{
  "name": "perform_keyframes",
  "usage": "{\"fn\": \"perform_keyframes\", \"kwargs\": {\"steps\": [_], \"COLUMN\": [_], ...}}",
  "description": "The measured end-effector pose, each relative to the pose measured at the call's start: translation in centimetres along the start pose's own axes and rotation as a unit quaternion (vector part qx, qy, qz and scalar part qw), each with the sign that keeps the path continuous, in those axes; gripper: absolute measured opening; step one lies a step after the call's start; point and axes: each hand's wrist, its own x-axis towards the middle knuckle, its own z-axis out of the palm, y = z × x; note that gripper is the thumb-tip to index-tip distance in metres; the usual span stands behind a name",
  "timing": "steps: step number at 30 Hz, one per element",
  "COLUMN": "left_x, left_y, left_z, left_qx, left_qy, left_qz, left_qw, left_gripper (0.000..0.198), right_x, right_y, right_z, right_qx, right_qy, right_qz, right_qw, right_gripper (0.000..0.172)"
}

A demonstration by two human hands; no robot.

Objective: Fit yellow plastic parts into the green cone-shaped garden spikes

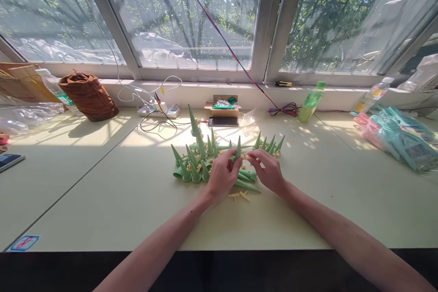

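My left hand (224,171) is closed on a green plastic cone (238,146), which points upward from between thumb and fingers. Close to its right, my right hand (268,169) pinches a small pale yellow plastic piece (245,157), partly hidden by the fingertips. Around both hands lie several more green cones (195,174), most standing point up, with small yellow pieces among them. A longer green cone (248,186) lies on its side between my wrists. Just in front of it are a few loose yellow pieces (239,196) on the table.
On the table (137,219), a phone (223,121) and small open carton (224,109) stand behind the cones. A power strip (159,110) with cables and a brown bag (88,96) are left. A green bottle (311,102) and bagged teal items (407,139) are right.
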Motion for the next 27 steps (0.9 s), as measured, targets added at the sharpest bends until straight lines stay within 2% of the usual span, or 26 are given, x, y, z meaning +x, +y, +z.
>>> {"fn": "perform_keyframes", "kwargs": {"steps": [9, 15, 23, 27], "left_x": [0.01, 0.04, -0.01, 0.01], "left_y": [-0.10, -0.18, -0.09, -0.09], "left_z": [0.05, 0.09, 0.12, 0.13], "left_qx": [0.010, 0.002, 0.006, 0.010], "left_qy": [0.012, 0.008, 0.004, 0.007], "left_qz": [-0.007, -0.004, 0.016, 0.011], "left_qw": [1.000, 1.000, 1.000, 1.000], "left_gripper": [0.020, 0.018, 0.017, 0.017], "right_x": [0.01, 0.04, 0.07, 0.07], "right_y": [-0.07, 0.14, 0.16, 0.05], "right_z": [0.08, 0.09, -0.08, -0.15], "right_qx": [0.021, -0.001, -0.023, -0.010], "right_qy": [-0.027, -0.029, -0.046, -0.047], "right_qz": [0.007, -0.002, 0.012, 0.019], "right_qw": [0.999, 1.000, 0.999, 0.999], "right_gripper": [0.011, 0.010, 0.020, 0.015]}}
